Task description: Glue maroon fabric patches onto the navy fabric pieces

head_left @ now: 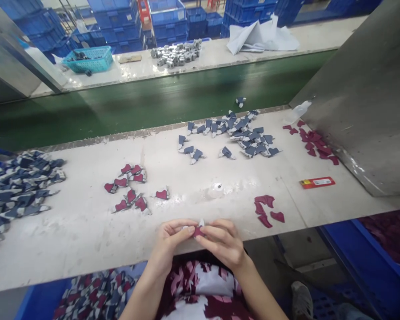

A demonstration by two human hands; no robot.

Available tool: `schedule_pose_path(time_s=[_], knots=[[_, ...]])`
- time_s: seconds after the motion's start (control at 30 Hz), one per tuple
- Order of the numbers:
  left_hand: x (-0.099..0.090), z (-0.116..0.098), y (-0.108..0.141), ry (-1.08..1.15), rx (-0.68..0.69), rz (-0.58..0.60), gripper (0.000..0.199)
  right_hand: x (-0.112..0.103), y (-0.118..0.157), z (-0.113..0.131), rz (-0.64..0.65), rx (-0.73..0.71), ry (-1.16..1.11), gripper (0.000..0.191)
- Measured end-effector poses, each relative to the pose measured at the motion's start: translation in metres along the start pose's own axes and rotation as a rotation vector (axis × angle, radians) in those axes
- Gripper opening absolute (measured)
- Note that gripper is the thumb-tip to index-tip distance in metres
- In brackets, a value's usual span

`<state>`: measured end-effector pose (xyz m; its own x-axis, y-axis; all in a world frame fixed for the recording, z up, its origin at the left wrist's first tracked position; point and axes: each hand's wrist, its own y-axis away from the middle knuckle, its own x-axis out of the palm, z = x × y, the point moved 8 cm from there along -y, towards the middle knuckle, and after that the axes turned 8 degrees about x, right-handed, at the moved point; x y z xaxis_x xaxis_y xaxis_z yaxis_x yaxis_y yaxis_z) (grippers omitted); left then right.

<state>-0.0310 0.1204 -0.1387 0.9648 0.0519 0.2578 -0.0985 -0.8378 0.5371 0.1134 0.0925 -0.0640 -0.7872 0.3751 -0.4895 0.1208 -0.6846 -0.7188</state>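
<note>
At the table's near edge, my left hand (pixel 177 233) and my right hand (pixel 224 240) both pinch one small maroon and grey part (pixel 198 230) between their fingertips. Its underside is hidden by my fingers. To the left on the white table (pixel 86 240) lie several maroon-faced assembled parts (pixel 121 182), one of them (pixel 162 194) apart from the others. Several loose maroon pieces (pixel 264 201) lie right of my right hand. Farther back is a pile of blue and grey parts (pixel 253 138).
A big blue-grey pile (pixel 23 178) covers the far left. Right: a red-orange packet (pixel 317 182), more maroon pieces (pixel 316 143) and a metal panel (pixel 363 98). Beyond runs a green belt (pixel 146 106). Blue bins (pixel 370 262) stand below the table.
</note>
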Motion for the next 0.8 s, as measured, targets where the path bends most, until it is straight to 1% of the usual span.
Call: schedule_pose_path(time_s=[0.07,0.17,0.23,0.27,0.3,0.37,0.43,0.47,0.53,0.6,0.67,0.7,0.73,0.8], knots=[[0.0,0.003,0.0,0.022,-0.033,-0.008,0.029,0.001,-0.003,0.0,0.005,-0.008,-0.03,0.02],[-0.002,0.003,0.0,-0.014,-0.014,0.005,0.027,0.003,-0.005,-0.002,-0.008,0.001,-0.066,0.018],[-0.008,0.0,-0.001,-0.125,0.046,0.031,0.029,0.005,-0.005,-0.002,-0.013,0.008,-0.053,0.017],[-0.014,-0.005,-0.003,-0.217,0.111,0.029,0.03,0.007,-0.005,-0.002,-0.013,0.01,-0.037,0.017],[-0.022,-0.013,-0.004,-0.335,0.206,0.013,0.03,0.009,-0.005,-0.002,-0.01,0.015,-0.021,0.017],[-0.041,-0.037,-0.005,-0.628,0.481,-0.064,0.028,0.011,-0.005,-0.004,-0.028,0.059,0.015,0.017],[-0.058,-0.063,-0.001,-0.925,0.783,-0.171,0.022,0.006,-0.005,-0.012,-0.108,0.175,0.075,0.017],[-0.065,-0.073,0.001,-1.06,0.907,-0.2,0.02,0.004,-0.004,-0.018,-0.15,0.255,0.113,0.016],[-0.075,-0.091,0.001,-1.278,1.095,-0.241,0.017,0.002,-0.002,-0.031,-0.183,0.412,0.182,0.016],[-0.082,-0.115,-0.002,-1.423,1.208,-0.31,0.019,0.008,-0.001,-0.041,-0.112,0.507,0.211,0.024],[-0.079,-0.148,-0.011,-1.497,1.256,-0.394,0.023,0.017,-0.001,-0.047,-0.014,0.517,0.231,0.039],[-0.073,-0.167,-0.019,-1.512,1.262,-0.412,0.026,0.022,0.0,-0.048,0.032,0.494,0.246,0.047],[-0.061,-0.187,-0.031,-1.525,1.257,-0.394,0.028,0.027,0.001,-0.049,0.066,0.462,0.261,0.054],[-0.024,-0.223,-0.064,-1.534,1.229,-0.297,0.032,0.033,0.005,-0.049,0.086,0.418,0.278,0.06]])
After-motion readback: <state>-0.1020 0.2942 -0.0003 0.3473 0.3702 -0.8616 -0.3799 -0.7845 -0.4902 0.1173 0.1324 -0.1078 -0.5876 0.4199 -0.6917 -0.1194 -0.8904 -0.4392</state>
